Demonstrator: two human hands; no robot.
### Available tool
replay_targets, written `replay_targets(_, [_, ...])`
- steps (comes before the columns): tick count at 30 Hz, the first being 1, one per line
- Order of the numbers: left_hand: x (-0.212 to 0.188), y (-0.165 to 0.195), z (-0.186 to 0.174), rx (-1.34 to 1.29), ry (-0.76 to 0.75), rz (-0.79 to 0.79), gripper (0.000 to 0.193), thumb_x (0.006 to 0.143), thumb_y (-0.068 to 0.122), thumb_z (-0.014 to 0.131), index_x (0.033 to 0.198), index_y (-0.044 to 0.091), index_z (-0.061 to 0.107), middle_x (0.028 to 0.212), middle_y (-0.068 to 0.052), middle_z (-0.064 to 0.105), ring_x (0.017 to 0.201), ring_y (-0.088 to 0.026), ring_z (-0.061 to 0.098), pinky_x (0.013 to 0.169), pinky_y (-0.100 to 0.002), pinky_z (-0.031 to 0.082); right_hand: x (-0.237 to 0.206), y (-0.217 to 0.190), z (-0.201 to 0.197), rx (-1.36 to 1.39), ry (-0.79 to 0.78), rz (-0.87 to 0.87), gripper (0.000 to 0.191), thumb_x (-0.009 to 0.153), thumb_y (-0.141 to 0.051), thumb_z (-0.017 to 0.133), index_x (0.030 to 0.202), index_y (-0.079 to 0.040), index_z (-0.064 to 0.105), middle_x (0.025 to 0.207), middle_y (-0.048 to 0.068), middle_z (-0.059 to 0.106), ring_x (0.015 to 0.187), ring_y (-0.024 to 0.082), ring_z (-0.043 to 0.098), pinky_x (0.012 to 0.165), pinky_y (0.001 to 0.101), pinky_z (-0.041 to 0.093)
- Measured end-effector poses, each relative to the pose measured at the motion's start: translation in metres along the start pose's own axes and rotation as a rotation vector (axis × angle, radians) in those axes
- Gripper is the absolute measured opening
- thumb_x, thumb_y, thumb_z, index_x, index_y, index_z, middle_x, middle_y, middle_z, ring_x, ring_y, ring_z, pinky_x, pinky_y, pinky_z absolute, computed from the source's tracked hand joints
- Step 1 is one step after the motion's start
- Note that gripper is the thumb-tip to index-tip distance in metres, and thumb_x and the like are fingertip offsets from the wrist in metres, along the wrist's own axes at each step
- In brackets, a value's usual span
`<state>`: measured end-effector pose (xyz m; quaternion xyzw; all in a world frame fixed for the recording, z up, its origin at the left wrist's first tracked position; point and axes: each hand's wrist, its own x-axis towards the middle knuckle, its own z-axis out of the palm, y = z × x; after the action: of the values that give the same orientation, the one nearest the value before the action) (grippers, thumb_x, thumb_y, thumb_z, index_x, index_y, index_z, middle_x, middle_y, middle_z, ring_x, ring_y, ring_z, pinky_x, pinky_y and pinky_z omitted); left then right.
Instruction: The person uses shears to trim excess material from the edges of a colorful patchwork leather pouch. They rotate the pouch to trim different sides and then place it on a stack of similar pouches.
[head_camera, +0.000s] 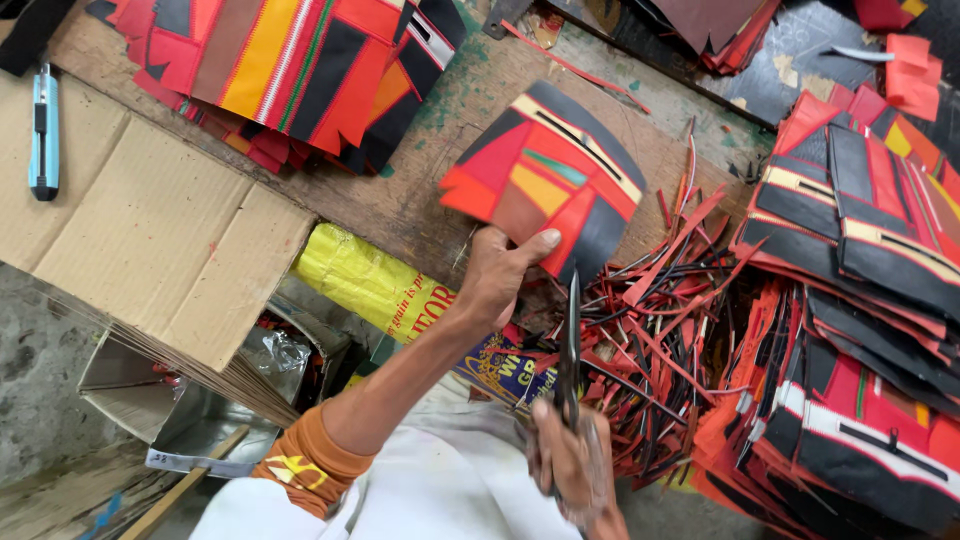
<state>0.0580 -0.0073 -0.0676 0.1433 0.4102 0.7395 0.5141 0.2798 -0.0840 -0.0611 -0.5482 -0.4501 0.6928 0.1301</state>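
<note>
One patchwork panel (545, 180) above left hand (497, 275).

Bare wooden bench (420, 190) between patchwork stacks (290, 70), offcut strips (650, 330) and cardboard (150, 230): open passage.

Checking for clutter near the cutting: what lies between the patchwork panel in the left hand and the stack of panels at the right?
In the head view, a heap of red and black offcut strips on the wooden bench.
</note>
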Motion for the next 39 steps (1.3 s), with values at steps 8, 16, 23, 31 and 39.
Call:
replay_targets(8, [0.048,0.017,-0.036,0.255,-0.269,-0.216,0.030,0.095,0.018,0.074,0.117,-0.003,0.071,0.104,-0.006,0.076,0.088,-0.013,0.071,0.078,-0.031,0.061,-0.019,0.027,-0.002,-0.052,-0.022,0.010,0.033,0.087,-0.027,0.073,0.070,0.002,0.067,0.050,0.009,0.062,0.037,0.014,0.052,0.037,0.0307,0.038])
replay_targets(16, [0.042,0.042,-0.060,0.339,-0.342,-0.475,0.046,0.089,0.017,0.072,0.131,0.004,0.058,0.108,-0.005,0.075,0.092,-0.015,0.074,0.070,-0.033,0.067,-0.012,0.015,0.007,0.177,-0.162,-0.061,0.038,0.097,-0.029,0.063,0.073,-0.001,0.054,0.057,0.007,0.053,0.050,0.016,0.050,0.048,0.0306,0.038])
replay_targets(23, [0.028,0.057,-0.051,0.380,-0.456,-0.346,0.050,0.085,-0.005,0.072,0.132,-0.002,0.053,0.103,-0.013,0.072,0.090,-0.022,0.074,0.071,-0.035,0.070,-0.026,-0.012,0.014,0.139,-0.298,-0.220,0.036,0.097,-0.040,0.054,0.114,-0.009,0.057,0.087,0.005,0.060,0.079,0.017,0.053,0.075,0.0334,0.044])
replay_targets(31, [0.007,0.070,-0.037,0.486,-0.471,-0.299,0.043,0.086,-0.005,0.072,0.126,-0.002,0.057,0.091,-0.013,0.072,0.076,-0.019,0.075,0.063,-0.032,0.068,0.021,-0.020,0.024,-0.366,-0.246,-0.175,0.054,0.095,-0.057,0.052,0.081,-0.005,0.055,0.065,0.006,0.055,0.064,0.017,0.052,0.064,0.0329,0.043])
replay_targets(39, [0.002,0.074,-0.035,0.499,-0.455,-0.274,0.033,0.087,-0.004,0.072,0.118,-0.003,0.059,0.089,-0.013,0.072,0.077,-0.018,0.075,0.063,-0.031,0.068,0.024,-0.030,0.035,-0.418,-0.183,-0.203,0.055,0.092,-0.058,0.053,0.084,-0.004,0.060,0.059,0.006,0.058,0.057,0.017,0.057,0.057,0.0345,0.046])
